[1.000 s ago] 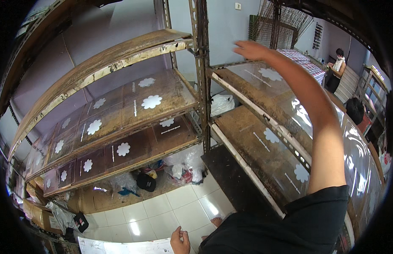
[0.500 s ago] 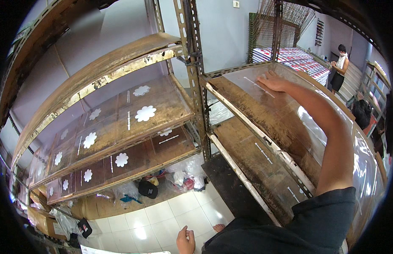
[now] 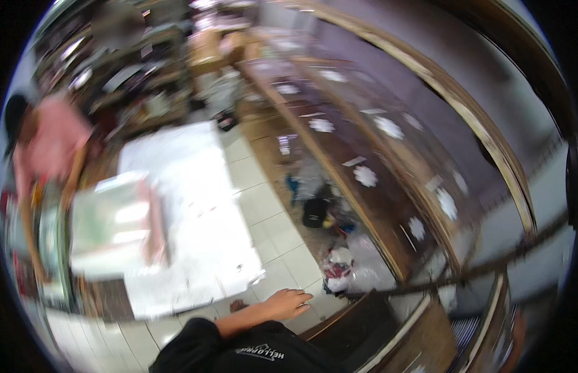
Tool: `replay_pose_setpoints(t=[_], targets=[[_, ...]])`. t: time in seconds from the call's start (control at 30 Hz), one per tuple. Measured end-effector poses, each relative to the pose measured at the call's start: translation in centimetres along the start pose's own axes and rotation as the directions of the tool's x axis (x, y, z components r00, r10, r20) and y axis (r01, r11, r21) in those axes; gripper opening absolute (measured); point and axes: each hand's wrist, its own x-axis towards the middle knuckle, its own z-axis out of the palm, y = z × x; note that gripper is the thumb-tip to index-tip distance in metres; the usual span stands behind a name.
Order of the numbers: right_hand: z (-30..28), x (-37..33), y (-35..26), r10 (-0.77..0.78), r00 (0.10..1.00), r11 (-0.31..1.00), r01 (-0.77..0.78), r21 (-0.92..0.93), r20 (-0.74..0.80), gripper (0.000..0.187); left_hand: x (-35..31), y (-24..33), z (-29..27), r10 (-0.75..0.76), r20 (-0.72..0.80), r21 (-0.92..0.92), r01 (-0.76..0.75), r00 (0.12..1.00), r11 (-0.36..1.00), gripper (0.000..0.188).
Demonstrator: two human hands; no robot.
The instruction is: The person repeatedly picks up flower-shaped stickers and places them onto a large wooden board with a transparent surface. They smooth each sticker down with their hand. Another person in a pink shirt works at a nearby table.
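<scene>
At left, a co-worker in a pink top (image 3: 52, 137) leans beside a white table (image 3: 195, 180) bearing a stack of clear sheets (image 3: 111, 217); blur hides finer detail. At lower centre, the wearer's left hand (image 3: 289, 304) is above the tiled floor (image 3: 267, 233), fingers loosely extended, holding nothing. Right of it, white flowers (image 3: 365, 176) and strips (image 3: 355, 161) lie along 2 tiers, lower (image 3: 388, 208) and upper (image 3: 419, 168). At least 4 flowers show on the lower; both rows look already laid out. At far right, boards (image 3: 429, 336) are too blurred and cropped to judge what remains. The right hand's fingers cannot be told.
</scene>
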Motion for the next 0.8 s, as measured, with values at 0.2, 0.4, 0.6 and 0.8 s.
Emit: replay_pose_setpoints(t=[0.2,0.4,0.6,0.8], targets=[[-3.0,3.5,-23.7,-0.534,0.843,0.841,0.521,-0.148,-0.065,0.045,-4.4,-1.6,-1.7,-0.115,-0.101,-0.036,0.112,0.988,0.993,0.037],[7.1,-10.3,-49.8,-0.963,0.271,0.249,0.873,-0.420,-0.008,0.054,-9.5,-2.2,-4.5,-0.191,-0.266,-0.048,0.185,0.945,0.982,0.037],[21.4,-16.6,-62.0,-0.976,-0.071,-0.014,0.964,0.266,0.207,0.057,-18.7,-3.7,-7.9,-0.365,-0.509,-0.154,0.335,0.779,0.930,0.034],[44.6,-13.0,-62.5,-0.820,0.572,0.076,0.124,0.989,-0.008,0.048,-28.3,-3.0,-10.5,-0.552,-0.706,-0.337,0.476,0.444,0.813,0.028]])
